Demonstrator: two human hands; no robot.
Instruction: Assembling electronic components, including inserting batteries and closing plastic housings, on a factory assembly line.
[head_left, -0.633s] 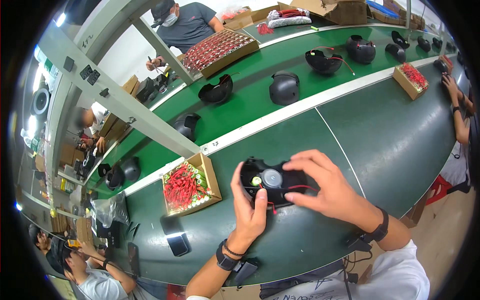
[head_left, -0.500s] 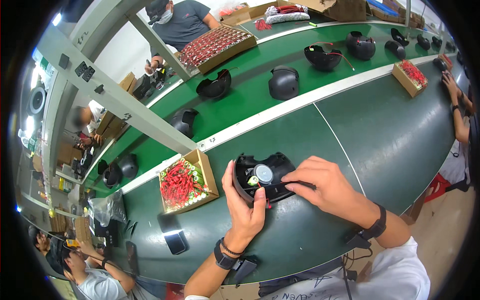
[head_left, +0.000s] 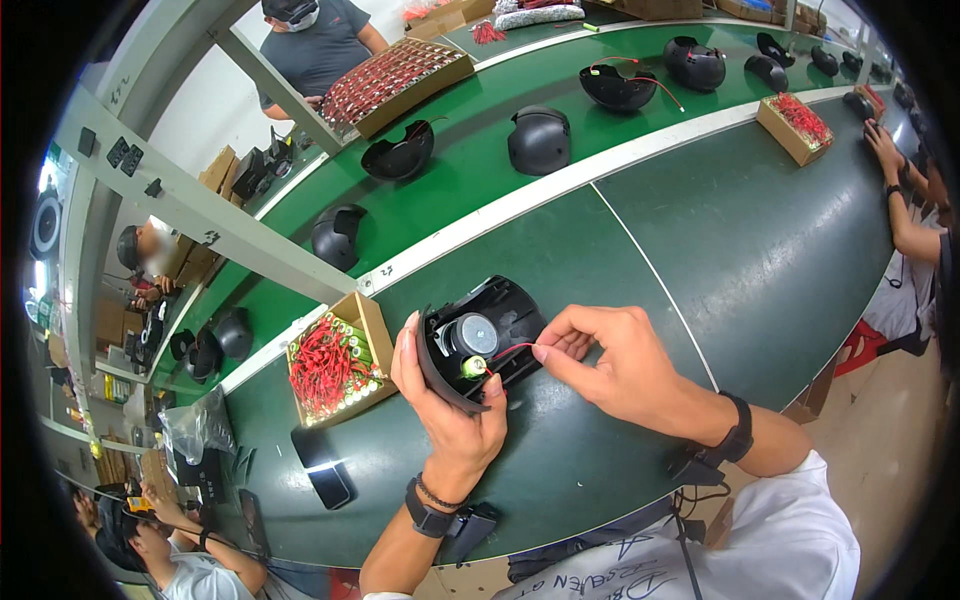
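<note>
1. Head view, left hand: I have the left hand [head_left: 455, 425] clamped on the black shell [head_left: 518, 318], thumb over the near rim and fingers along its left side. The shell is held tilted over the worktop [head_left: 560, 490], its open side showing a round grey disc [head_left: 473, 335] and a green cell [head_left: 473, 368].
2. Head view, right hand: the right hand [head_left: 625, 370] has thumb and forefinger together, apparently pinched on the red wire [head_left: 515, 348]; the wire's far end is hidden from me.
3. Head view, risks: I judge a hard tug could strain the wire where it meets the cell, or drag the cell out of place. The wire could catch on the shell's inner ribs if drawn sideways. If the left thumb slips, the shell could roll and drop.
4. Head view, surroundings: a leftward swing could bump the box [head_left: 378, 336] of wired cells; the phone [head_left: 325, 468] lies near the left forearm.
</note>
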